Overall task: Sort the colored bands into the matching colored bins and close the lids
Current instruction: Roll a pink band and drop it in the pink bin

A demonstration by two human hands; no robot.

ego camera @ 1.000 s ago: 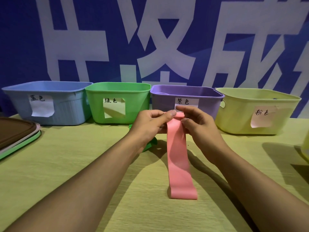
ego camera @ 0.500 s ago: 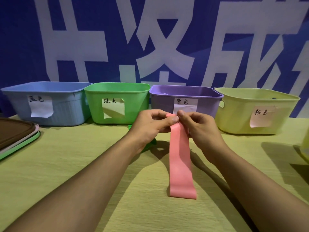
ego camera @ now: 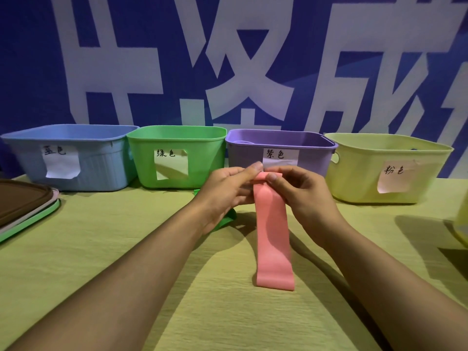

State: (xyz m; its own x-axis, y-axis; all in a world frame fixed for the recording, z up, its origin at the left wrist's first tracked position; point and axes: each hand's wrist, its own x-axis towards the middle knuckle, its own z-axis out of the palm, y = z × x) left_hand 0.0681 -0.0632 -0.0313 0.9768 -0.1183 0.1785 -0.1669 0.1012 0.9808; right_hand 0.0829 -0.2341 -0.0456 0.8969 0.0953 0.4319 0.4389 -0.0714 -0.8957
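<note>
A pink band (ego camera: 273,236) hangs from both my hands, its lower fold resting on the table. My left hand (ego camera: 222,191) and my right hand (ego camera: 301,196) pinch its upper end together in front of the purple bin (ego camera: 314,158). Four open bins stand in a row at the back: a blue bin (ego camera: 101,168), a green bin (ego camera: 205,158), the purple one and a pale yellow bin (ego camera: 359,173) with a pink-label paper. A green band (ego camera: 225,221) lies on the table, mostly hidden under my left hand.
Stacked lids (ego camera: 22,209), brown on top with pink and green edges below, lie at the table's left edge. A pale yellow object (ego camera: 462,224) is cut off at the right edge. A blue wall with white characters rises behind the bins.
My hands have shifted their pinch on the band's top end, folding it over a little. The band's lower fold stays on the table in nearly the same spot.
</note>
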